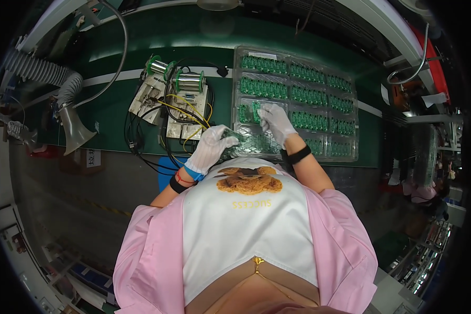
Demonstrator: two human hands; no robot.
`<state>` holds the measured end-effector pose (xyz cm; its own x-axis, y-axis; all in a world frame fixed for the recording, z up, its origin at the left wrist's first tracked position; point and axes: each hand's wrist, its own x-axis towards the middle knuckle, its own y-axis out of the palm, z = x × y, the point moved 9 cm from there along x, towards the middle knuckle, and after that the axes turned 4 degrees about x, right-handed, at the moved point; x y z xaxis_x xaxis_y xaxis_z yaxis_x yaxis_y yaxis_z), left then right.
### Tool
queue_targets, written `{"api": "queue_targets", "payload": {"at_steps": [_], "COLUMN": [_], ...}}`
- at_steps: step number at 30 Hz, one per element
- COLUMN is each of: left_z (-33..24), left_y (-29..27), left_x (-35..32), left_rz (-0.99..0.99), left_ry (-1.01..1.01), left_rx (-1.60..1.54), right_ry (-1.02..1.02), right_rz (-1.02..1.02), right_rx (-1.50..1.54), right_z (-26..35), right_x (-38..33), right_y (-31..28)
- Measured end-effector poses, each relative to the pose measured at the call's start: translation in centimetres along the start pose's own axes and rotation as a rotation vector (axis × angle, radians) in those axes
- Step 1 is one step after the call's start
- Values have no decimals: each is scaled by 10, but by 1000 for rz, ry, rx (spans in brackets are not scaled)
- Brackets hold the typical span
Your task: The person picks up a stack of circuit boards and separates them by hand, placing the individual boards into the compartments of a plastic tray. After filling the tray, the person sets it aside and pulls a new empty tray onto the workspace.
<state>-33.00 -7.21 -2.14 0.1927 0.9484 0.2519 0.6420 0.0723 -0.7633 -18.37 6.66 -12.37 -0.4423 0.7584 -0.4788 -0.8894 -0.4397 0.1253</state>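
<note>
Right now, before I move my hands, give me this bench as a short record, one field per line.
Left hand: left hand, white-gloved, curled at the tray's near-left corner; grip unclear
Right hand: right hand, white-gloved, fingertips at a green circuit board; grip unclear
Tray: clear compartmented tray, holding rows of green boards
Left of tray: two wire spools above pale equipment, with black and yellow cables
Far left: funnel-shaped hood on a flexible duct
Surface: green tabletop

Clear plastic tray [356, 125], lying flat, divided into compartments, small green circuit boards [264, 88] in close rows inside
</note>
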Motion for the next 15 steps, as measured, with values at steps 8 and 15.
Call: {"api": "queue_targets", "payload": {"at_steps": [8,15], "left_z": [41,24], "left_y": [24,2], "left_x": [-33,-9], "left_rz": [-144,-166], "left_ry": [-38,-84], "left_rx": [126,3], "right_ry": [-139,-574], "right_rz": [-289,-353], "right_rx": [-1025,-1184], "right_z": [21,40], "right_x": [5,-17], "right_y": [25,24]}}
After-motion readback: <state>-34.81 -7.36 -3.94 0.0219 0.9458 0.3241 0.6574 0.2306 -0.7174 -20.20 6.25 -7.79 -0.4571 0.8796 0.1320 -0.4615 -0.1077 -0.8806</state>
